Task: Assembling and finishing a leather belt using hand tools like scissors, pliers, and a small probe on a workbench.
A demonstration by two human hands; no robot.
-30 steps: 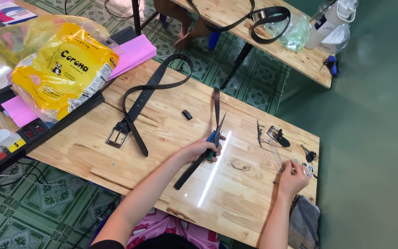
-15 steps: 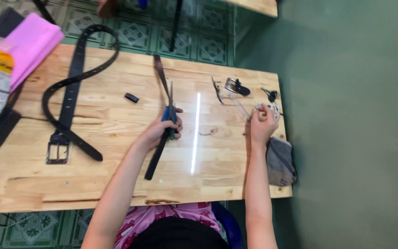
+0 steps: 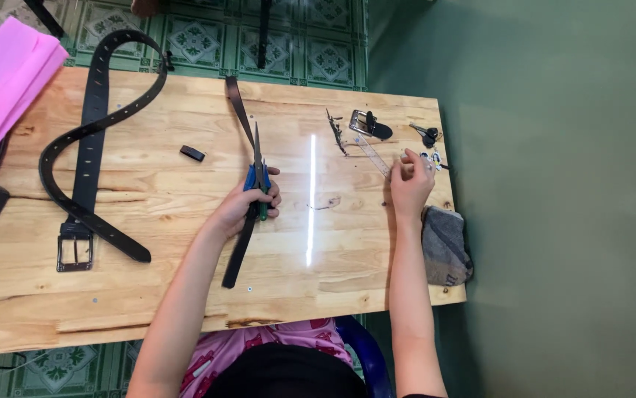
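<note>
The left hand (image 3: 248, 203) is closed around the blue handles of a pair of scissors (image 3: 258, 173) and rests on the wooden table (image 3: 185, 295). The blades point away from the person, toward the far edge. A narrow black strap (image 3: 242, 221) runs under the same hand: one end lies near the person's side of the table, the other extends past the scissor tips toward the far edge. Whether the blades are touching the strap cannot be determined.

The right hand (image 3: 410, 184) lies near the right end of the table with its fingers curled over one end of a clear plastic ruler (image 3: 373, 155) — the grip is narrow, fingertips only. The ruler runs diagonally away from the hand toward a metal buckle (image 3: 366, 124) at the far edge.

Surrounding items:
- A small black loop (image 3: 192, 153) lies flat, left of the scissors and apart from them.
- A long black belt (image 3: 89, 147) with a square buckle curves over the left part of the table.
- A grey cloth (image 3: 445, 247) hangs over the right edge, just beside the right forearm.
- Small dark hardware pieces (image 3: 427, 134) sit at the far right corner — too small to identify.
- A pink sheet (image 3: 12, 81) lies at the far left.
</note>
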